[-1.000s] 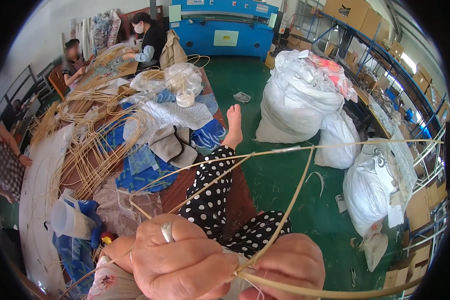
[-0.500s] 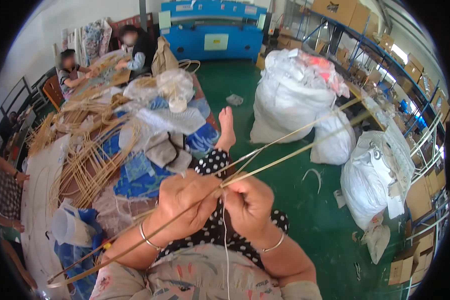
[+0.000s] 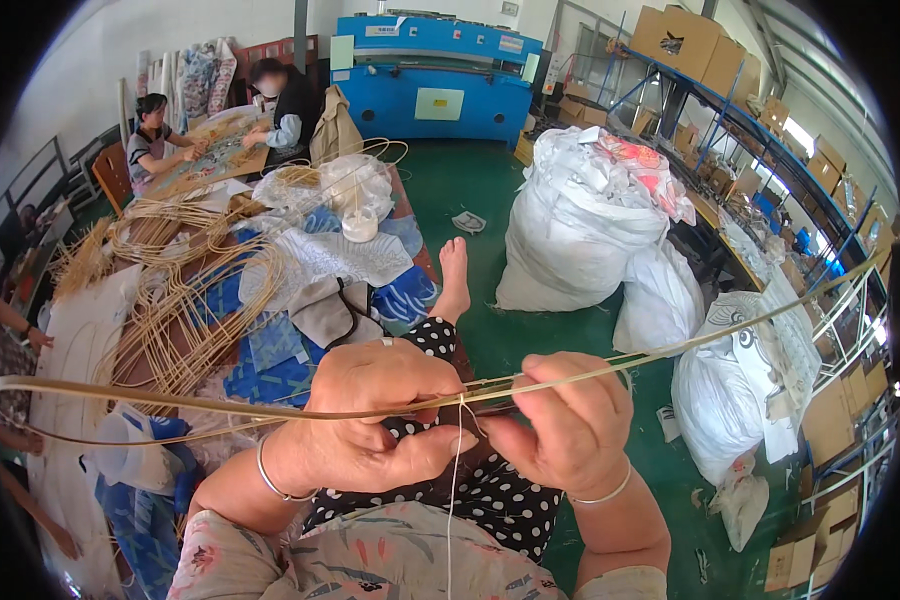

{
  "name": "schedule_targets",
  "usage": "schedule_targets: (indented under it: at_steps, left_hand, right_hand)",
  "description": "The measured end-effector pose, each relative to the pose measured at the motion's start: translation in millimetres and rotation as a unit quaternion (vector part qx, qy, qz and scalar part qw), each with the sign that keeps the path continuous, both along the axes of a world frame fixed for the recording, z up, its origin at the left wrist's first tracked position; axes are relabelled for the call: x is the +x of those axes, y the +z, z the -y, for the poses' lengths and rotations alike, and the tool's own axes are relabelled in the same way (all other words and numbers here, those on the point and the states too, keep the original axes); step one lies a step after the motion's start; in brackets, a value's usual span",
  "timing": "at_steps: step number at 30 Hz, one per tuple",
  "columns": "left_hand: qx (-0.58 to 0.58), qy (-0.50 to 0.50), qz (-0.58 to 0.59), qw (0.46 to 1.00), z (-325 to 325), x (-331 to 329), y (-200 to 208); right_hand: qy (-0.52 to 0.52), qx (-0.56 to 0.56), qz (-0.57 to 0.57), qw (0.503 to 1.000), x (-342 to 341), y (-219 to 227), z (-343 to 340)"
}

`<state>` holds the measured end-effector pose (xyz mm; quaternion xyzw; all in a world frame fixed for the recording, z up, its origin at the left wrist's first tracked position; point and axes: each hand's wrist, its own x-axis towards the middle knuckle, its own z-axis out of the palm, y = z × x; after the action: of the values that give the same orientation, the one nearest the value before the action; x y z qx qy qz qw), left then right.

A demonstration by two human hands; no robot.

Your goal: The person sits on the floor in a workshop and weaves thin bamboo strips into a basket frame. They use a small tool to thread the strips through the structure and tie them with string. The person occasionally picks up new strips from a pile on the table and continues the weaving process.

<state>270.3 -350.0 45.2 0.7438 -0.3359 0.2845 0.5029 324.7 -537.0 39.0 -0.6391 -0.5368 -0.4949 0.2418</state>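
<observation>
A bundle of thin bamboo strips point(image 3: 225, 408) runs across in front of me, bent back in a narrow loop at its left end. My left hand point(image 3: 385, 415) is closed around the strips, its thumb beneath them. Just right of that thumb a white string point(image 3: 455, 500) is looped round the strips, and its long end hangs down over my lap. My right hand point(image 3: 575, 430) has its thumb and fingers pinched at the short end of the string, below the strips. The strips pass along its upper fingers and stretch far to the right.
On the left, a low table holds bent bamboo hoops point(image 3: 195, 320), blue cloth point(image 3: 270, 345) and a white tub point(image 3: 360, 225). Big white sacks point(image 3: 570, 230) stand on the green floor at right, before shelves. Two people sit at the far left; another person's arms show at the left edge.
The strips have swung from a steep slant to nearly level. My right hand has moved right, away from the left one, and a string loop now shows between them.
</observation>
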Motion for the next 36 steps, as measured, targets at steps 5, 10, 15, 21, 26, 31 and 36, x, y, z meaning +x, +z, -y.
schedule_targets:
  at_steps: [5, 10, 15, 21, 26, 31, 36]
  left_hand:
    - [0.000, -0.006, -0.046, 0.999, 1.7, -1.2, 5.8]
    - [-0.004, 0.011, -0.012, 1.000, -1.1, 9.5, 3.6]
    - [0.080, 0.055, 0.036, 0.995, -3.1, 28.1, 10.8]
    - [0.086, 0.246, 0.280, 0.924, 15.3, 2.9, 0.8]
    - [-0.012, 0.257, 0.078, 0.963, 1.6, 8.8, -30.6]
    - [-0.231, 0.074, -0.108, 0.964, 4.9, 11.0, -7.8]
    - [-0.253, 0.121, -0.085, 0.956, -3.3, 10.9, -3.9]
  right_hand:
    - [0.004, -0.007, 0.000, 1.000, 1.7, -1.6, -9.1]
    - [0.088, 0.041, -0.157, 0.983, 10.4, 6.3, -11.2]
    - [0.229, 0.161, -0.471, 0.836, 10.6, 3.8, -21.9]
    - [0.208, 0.413, -0.545, 0.700, 42.9, -2.3, -17.3]
    - [0.281, 0.525, -0.553, 0.583, 47.5, -5.6, 5.3]
    - [0.341, 0.506, -0.566, 0.554, 37.4, -22.1, 3.4]
    - [0.342, 0.495, -0.578, 0.551, 30.3, -32.5, 12.3]
